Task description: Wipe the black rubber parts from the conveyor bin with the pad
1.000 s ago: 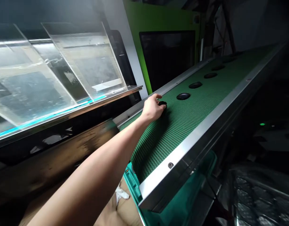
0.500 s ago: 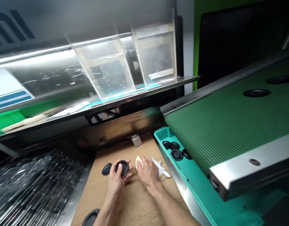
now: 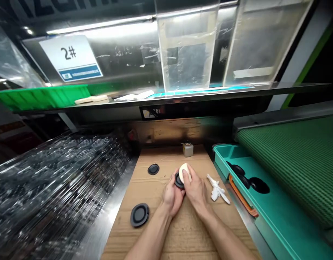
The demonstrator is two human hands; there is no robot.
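Observation:
Over the cardboard sheet (image 3: 166, 238), my left hand (image 3: 172, 195) is closed around a round black lid (image 3: 178, 180), partly hidden by my fingers. My right hand (image 3: 195, 186) grips a cream-coloured oval pad (image 3: 184, 172) and holds it against or just over the lid's face; whether they touch I cannot tell. A smaller black lid (image 3: 153, 169) lies on the cardboard beyond my left hand. Nearer to me, left of my forearm, is a larger black lid (image 3: 139, 215). A crumpled white cloth or tissue (image 3: 217, 189) lies to the right of my right hand.
A small squarish bottle (image 3: 188, 149) stands at the cardboard's far edge. At right, a teal bin (image 3: 280, 220) with several black pieces sits beside a green conveyor belt (image 3: 296, 148). Clear plastic parts (image 3: 60, 180) fill the left. A metal shelf (image 3: 182, 94) crosses above, with a green crate (image 3: 44, 97).
My hands have come together, bringing the cream pad over the black lid. The camera view has swung left, showing more of the shelf and less of the conveyor.

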